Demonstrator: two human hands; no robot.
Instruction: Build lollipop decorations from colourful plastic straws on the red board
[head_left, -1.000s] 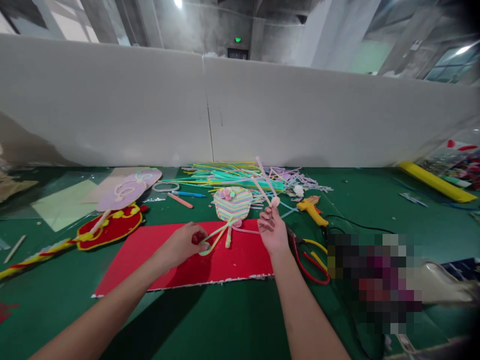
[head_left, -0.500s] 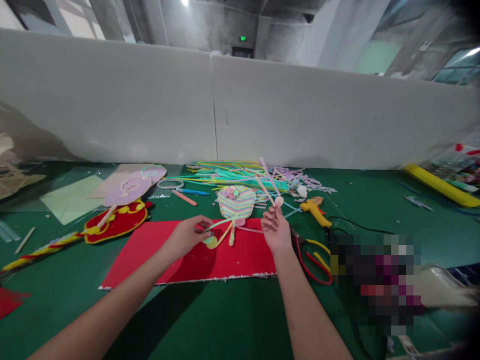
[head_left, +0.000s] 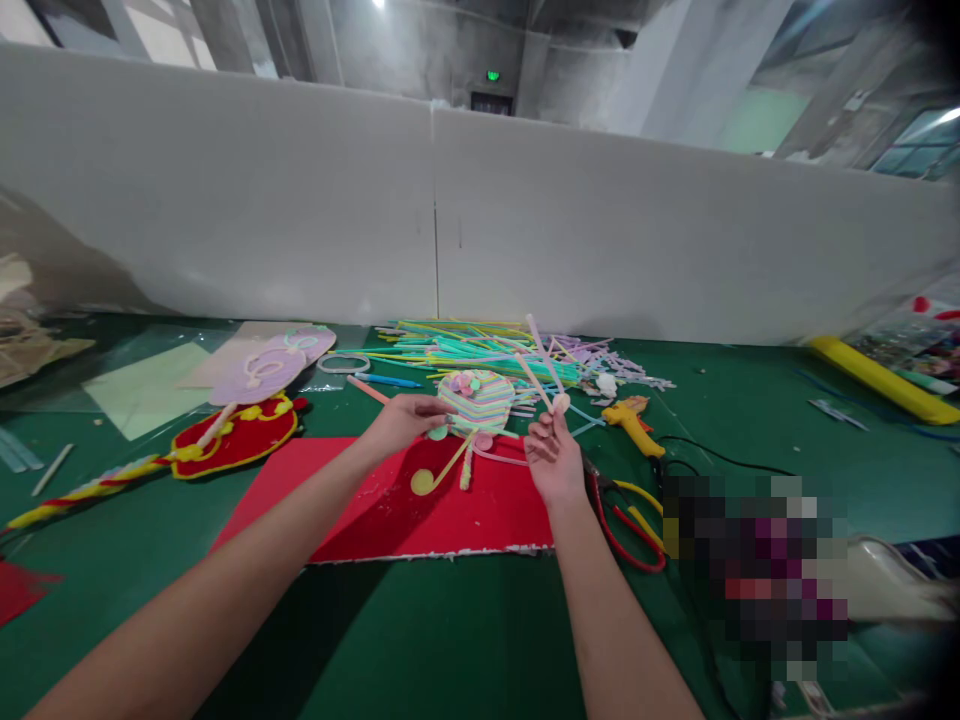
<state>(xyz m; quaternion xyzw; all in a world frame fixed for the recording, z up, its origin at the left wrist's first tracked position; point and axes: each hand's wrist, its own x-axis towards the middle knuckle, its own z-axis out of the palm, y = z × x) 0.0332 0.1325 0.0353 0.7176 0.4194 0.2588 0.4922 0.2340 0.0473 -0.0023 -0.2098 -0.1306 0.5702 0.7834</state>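
My left hand (head_left: 409, 422) is closed on a mint green pipe cleaner (head_left: 487, 430); its coiled end shows just under the fingers. It hovers at the near edge of a striped pastel fan (head_left: 476, 402), which carries a small flower and has a short wrapped handle (head_left: 466, 468). With raised fingertips my right hand (head_left: 553, 455) pinches a pale pink pipe cleaner (head_left: 541, 350) that has a coil at the fingers. A yellow coiled pipe cleaner (head_left: 423, 482) and a pink one (head_left: 501, 456) lie on the red board (head_left: 360, 530) by the handle.
Pipe cleaners (head_left: 465, 350) pile up behind the fan. To the right are a yellow glue gun (head_left: 634, 425) with its cord and red-and-yellow-handled scissors (head_left: 630, 525). A red fan (head_left: 240, 435) and purple fans (head_left: 262, 370) lie left. A white partition (head_left: 300, 200) stands behind.
My left hand has moved up and right with the green pipe cleaner, away from the yellow coil and onto the fan's lower edge. My right hand stays nearly still.
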